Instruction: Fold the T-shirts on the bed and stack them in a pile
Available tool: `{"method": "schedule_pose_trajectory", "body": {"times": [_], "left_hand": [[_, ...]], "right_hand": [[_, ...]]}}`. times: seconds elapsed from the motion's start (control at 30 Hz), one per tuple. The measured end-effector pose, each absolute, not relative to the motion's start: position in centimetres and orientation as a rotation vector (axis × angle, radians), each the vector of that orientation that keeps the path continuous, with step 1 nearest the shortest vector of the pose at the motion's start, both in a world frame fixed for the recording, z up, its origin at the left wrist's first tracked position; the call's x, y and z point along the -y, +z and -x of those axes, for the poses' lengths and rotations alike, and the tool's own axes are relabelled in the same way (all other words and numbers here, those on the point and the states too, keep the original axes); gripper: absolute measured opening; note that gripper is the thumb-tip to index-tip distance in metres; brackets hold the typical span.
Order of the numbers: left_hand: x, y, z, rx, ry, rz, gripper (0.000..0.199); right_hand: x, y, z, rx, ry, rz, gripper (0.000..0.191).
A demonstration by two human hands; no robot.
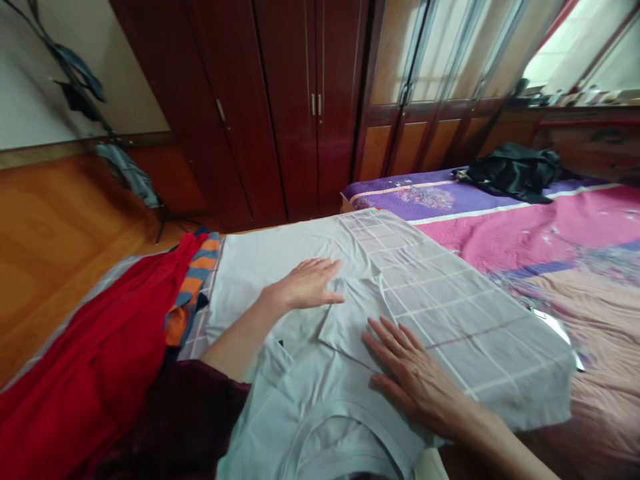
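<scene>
A pale grey-white T-shirt lies spread on a surface covered with a checked cloth, its round collar nearest me. One sleeve is folded inward over the body of the shirt. My left hand is at the far side of that sleeve, palm down with fingers stretched out; whether it touches the fabric I cannot tell. Resting flat at the sleeve's right edge is my right hand, fingers spread. Neither hand grips anything.
Red clothing and an orange-and-grey striped garment lie along the left side. To the right is a bed with a purple and pink cover and a black garment. Dark red wardrobes stand behind; a clothes stand is at left.
</scene>
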State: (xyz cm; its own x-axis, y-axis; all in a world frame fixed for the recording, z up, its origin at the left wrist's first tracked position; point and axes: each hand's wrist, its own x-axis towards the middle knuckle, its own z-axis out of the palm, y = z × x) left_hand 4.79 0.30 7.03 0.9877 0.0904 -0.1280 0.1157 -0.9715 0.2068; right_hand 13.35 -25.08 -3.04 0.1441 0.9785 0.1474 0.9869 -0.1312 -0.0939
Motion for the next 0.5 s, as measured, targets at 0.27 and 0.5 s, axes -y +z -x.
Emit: {"method": "schedule_pose_trajectory", "body": {"times": [0.27, 0.5], "left_hand": [[-7.1, 6.3, 8.8, -0.571, -0.097, -2.913, 0.032], [-8.6, 0.3, 12.1, -0.875, 0.159, -2.852, 0.028]], "right_hand": [[24.5, -0.7, -10.1, 2.050, -0.141, 1.939, 0.050], [17.4, 2.6, -4.4, 2.201, 0.083, 1.815, 0.028]]}}
